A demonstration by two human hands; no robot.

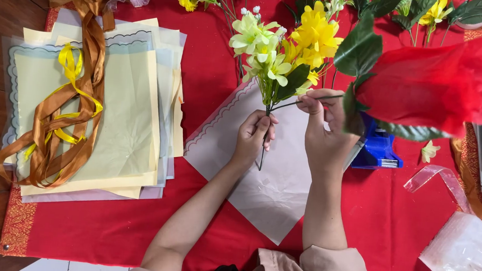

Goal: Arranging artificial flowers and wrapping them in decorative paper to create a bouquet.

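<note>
Closest to the camera, two bare arms reach out over a red cloth (104,228). The left hand (254,135) is closed tight around the thin stems of a bunch of yellow and pale green flowers (284,48), holding it upright so the blooms stay together. The right hand (325,130) pinches one thin stem (305,100) between its fingertips, and that stem leads toward a big red rose (434,81) — it hangs just beside the bunch. Both hands are over a pale sheet of paper (271,194) with a wavy edge, laid flat like a diamond.

To the left lies a stack of cream papers (129,122) with brown and yellow ribbons (64,112) on top. To the right sits a blue stapler (378,151), and a clear plastic bag (459,247) — I cannot tell what is in it. Farthest away, more flowers (425,12) lie along the cloth's edge.
</note>
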